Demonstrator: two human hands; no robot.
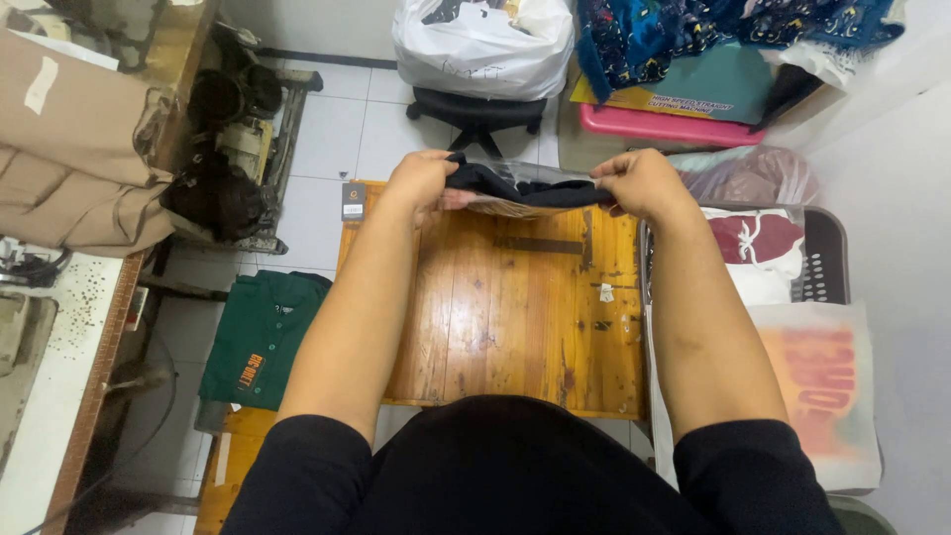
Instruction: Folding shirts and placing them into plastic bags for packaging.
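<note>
My left hand (421, 181) and right hand (642, 183) both pinch folded black cloth garment (515, 188) in thin clear plastic sleeve (505, 205), held over far edge of orange wooden slat table (515, 317). Judgement: garment light, soft, limp; plastic slippery. Best grip at both ends, through film. Green folded shirt (263, 337) lies left, below table.

Room: white tiled floor (337, 129); wooden table (515, 317), varnished, worn; black swivel-chair base (475, 111); grey plastic basket (822, 267); sewing-machine bench (59, 327) at left.
</note>
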